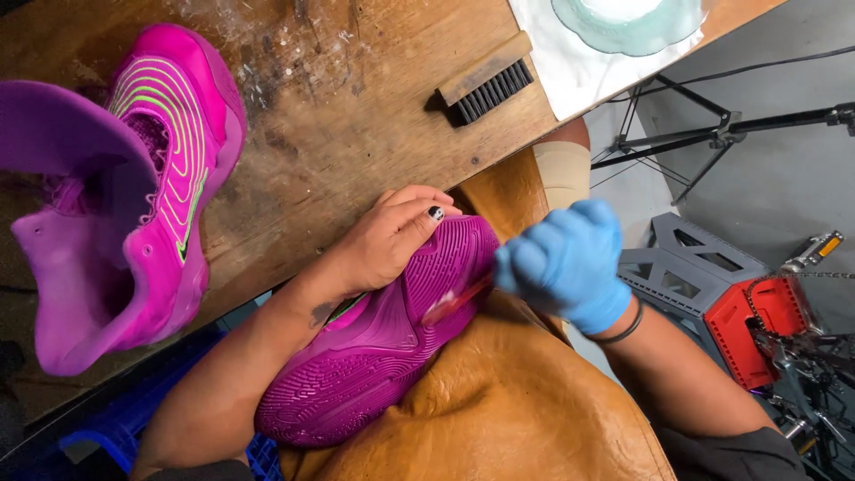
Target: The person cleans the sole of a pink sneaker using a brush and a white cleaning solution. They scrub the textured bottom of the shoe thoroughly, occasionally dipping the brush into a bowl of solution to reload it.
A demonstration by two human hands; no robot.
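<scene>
Tan leather apron supports a magenta shoe, sole upward. Left hand, bare, fingers curled over the shoe's edge, steadies it. Right hand, blue-gloved, fingers closed around a red-handled tool touching the sole. Beyond, on the wooden bench: matching shoe, black-bristled brush.

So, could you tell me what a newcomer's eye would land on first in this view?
Probably the magenta shoe lying sole-up on the tan leather apron in the lap, steadied by the bare left hand. The blue-gloved right hand holds a small reddish tool against its sole. Its mate, pink with green lines, rests on the worn wooden bench at upper left.
</scene>
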